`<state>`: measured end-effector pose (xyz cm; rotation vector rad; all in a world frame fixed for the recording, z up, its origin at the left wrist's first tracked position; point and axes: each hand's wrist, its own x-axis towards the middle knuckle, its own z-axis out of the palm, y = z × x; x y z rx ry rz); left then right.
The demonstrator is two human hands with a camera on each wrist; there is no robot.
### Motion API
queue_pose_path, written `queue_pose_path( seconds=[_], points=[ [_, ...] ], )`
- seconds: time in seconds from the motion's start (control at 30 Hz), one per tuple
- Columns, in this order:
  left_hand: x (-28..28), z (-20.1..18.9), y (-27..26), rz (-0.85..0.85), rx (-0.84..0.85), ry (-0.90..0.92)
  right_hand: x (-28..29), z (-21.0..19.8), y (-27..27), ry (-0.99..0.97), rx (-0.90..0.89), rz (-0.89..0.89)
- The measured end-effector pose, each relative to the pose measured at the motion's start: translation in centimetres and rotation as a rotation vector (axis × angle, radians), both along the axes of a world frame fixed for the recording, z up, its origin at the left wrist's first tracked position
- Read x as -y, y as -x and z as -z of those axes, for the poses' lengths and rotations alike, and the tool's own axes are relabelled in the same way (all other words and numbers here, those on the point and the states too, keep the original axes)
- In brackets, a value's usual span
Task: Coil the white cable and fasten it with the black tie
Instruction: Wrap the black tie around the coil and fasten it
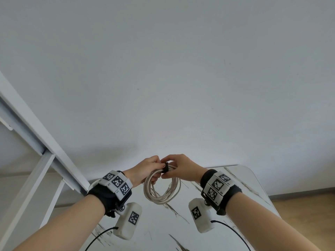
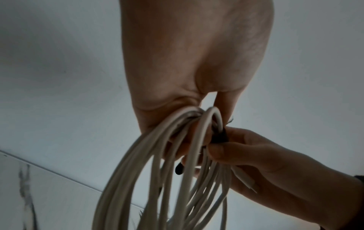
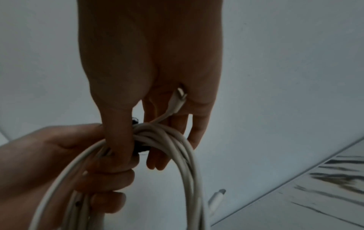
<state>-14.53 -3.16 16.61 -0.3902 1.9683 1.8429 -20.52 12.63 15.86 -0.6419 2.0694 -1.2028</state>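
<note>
The white cable [image 1: 162, 190] hangs as a round coil of several loops above the table, held up in the air. My left hand [image 1: 151, 169] grips the top of the coil [image 2: 149, 155], fingers curled round the bundled loops. A black tie [image 1: 165, 167] is wrapped round the bundle at the top, between both hands. My right hand [image 1: 178, 166] pinches the tie [image 2: 219, 137] with thumb and fingertips against the cable [image 3: 167, 140]. One white plug end [image 3: 178, 99] sticks up beside the right palm; another plug [image 3: 216, 196] dangles lower.
A white marble-patterned table [image 1: 235, 180] with dark veins lies below the hands, its rounded corner at the right. A plain white wall fills the background. A white frame [image 1: 36, 134] slants at the left. Wooden floor [image 1: 308, 207] shows at the right.
</note>
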Motion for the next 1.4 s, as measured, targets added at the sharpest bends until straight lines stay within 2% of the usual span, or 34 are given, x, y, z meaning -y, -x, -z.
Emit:
queue_pose_path(
  seconds=[0.13,0.3,0.33,0.37,0.47,0.67,0.77,0.9,1.13,1.4],
  points=[
    [0.0,0.2,0.0,0.008,0.015,-0.001,-0.5,0.1,0.2,0.039,0.048,0.009],
    [0.3,0.5,-0.3,0.025,0.062,-0.036,-1.4,-0.2,0.6,0.077,0.306,-0.042],
    [0.4,0.5,-0.4,0.025,0.070,-0.044,-1.4,-0.3,0.7,0.073,0.306,-0.033],
    [0.4,0.6,-0.5,0.025,0.074,-0.053,-1.4,-0.3,0.8,0.046,0.246,-0.028],
    [0.4,0.6,-0.5,0.030,0.076,-0.067,-1.1,-0.2,1.1,-0.082,-0.086,-0.016],
    [0.4,0.7,-0.4,0.004,0.102,-0.056,-0.5,-0.4,2.0,-0.240,-0.393,-0.069],
    [0.4,0.7,-0.4,-0.006,0.117,-0.028,-0.2,-1.1,2.0,-0.232,-0.402,-0.099],
    [0.1,0.6,-0.5,0.072,0.151,0.028,0.2,-2.1,2.5,-0.216,-0.414,-0.030],
    [0.1,1.0,0.1,0.129,0.214,0.166,1.0,-4.0,2.3,-0.212,-0.476,-0.100],
    [0.7,0.9,0.5,-0.067,0.137,0.198,1.3,-4.6,1.1,-0.144,-0.416,-0.121]
  ],
)
